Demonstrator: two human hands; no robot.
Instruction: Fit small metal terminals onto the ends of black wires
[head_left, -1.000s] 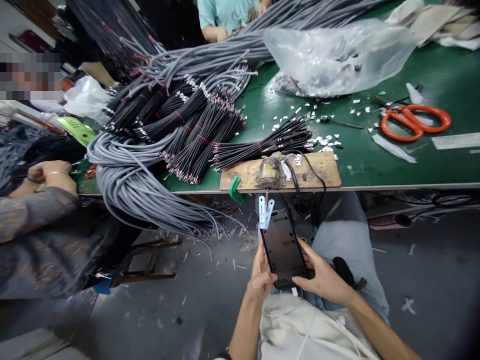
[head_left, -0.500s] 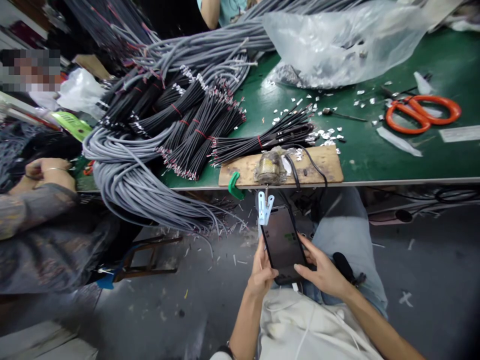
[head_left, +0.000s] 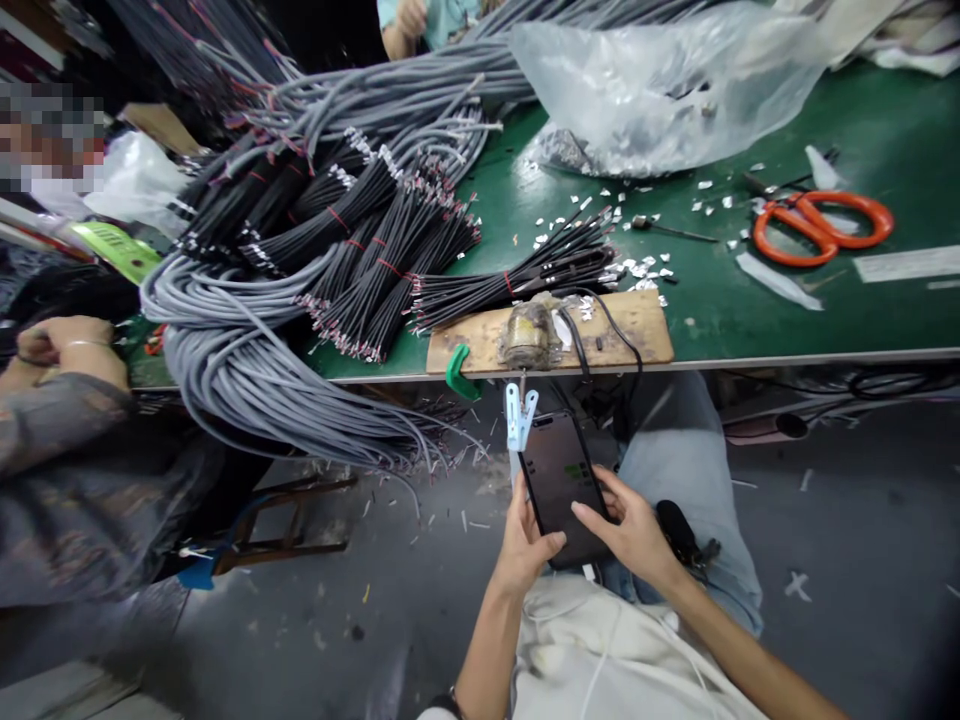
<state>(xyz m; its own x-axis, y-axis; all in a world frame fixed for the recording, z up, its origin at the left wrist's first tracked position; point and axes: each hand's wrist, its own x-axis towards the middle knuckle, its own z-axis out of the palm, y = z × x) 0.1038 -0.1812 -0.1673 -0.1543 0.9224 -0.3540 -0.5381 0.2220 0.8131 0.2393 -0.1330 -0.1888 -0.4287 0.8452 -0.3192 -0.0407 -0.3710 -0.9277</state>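
Observation:
A black phone [head_left: 562,478] with a dark screen is held over my lap, below the table's front edge. My left hand [head_left: 525,545] grips its left side, thumb on the lower screen. My right hand [head_left: 628,530] holds the right side, its thumb reaching across the screen. A light blue clip [head_left: 518,416] hangs just above the phone's top. On the table edge above lies a wooden board [head_left: 637,330] carrying a taped-up lump [head_left: 529,335] with a black cord.
The green table [head_left: 750,300] carries bundles of black wires [head_left: 397,250], grey cables [head_left: 247,350] spilling over the edge, a clear plastic bag [head_left: 660,90], orange scissors [head_left: 821,225] and metal scraps. A person in a patterned sleeve [head_left: 67,430] sits left; another is at the far side.
My right thumb has slid further left across the phone's screen. The view has drifted slightly, so the table sits a little further left.

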